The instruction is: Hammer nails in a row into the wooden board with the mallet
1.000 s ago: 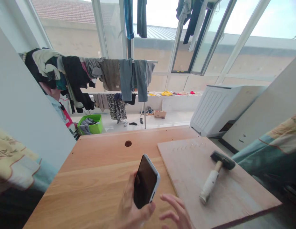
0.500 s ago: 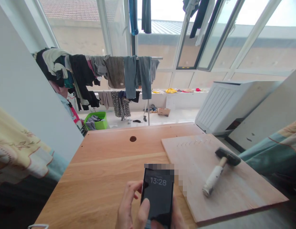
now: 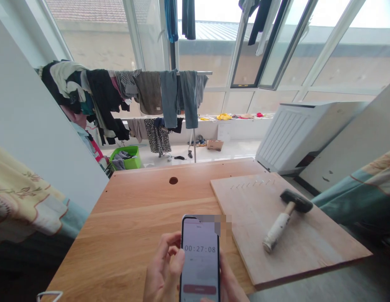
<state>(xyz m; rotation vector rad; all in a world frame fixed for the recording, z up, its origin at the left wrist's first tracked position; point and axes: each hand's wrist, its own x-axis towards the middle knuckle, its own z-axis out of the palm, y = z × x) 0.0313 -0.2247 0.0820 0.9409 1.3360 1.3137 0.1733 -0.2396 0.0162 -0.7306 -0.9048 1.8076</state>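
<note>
A smartphone (image 3: 199, 268) is held upright over the near part of the table, its lit screen reading 00:27:08 above a reddish bar. My left hand (image 3: 163, 266) is closed at the phone's left edge, with curled fingers and the thumb against its side. My right hand (image 3: 230, 282) grips the opposite edge; most of its fingers are hidden behind the phone. A fingertip shows at the bottom of the screen. To the right, a hammer (image 3: 287, 220) with a dark head and a whitish, worn handle lies on a wooden board (image 3: 245, 209).
Several nails (image 3: 253, 183) are lined up near the board's far edge. The wooden table (image 3: 128, 235) has a round hole (image 3: 173, 180) toward its far side. Beyond are a clothes rack with laundry (image 3: 151, 90), a green basket (image 3: 132, 159) and a white appliance (image 3: 286, 134).
The phone's screen has gone from a dark lock screen showing 13:28 to a lit timer display. Both hands and the phone have shifted slightly left in view.
</note>
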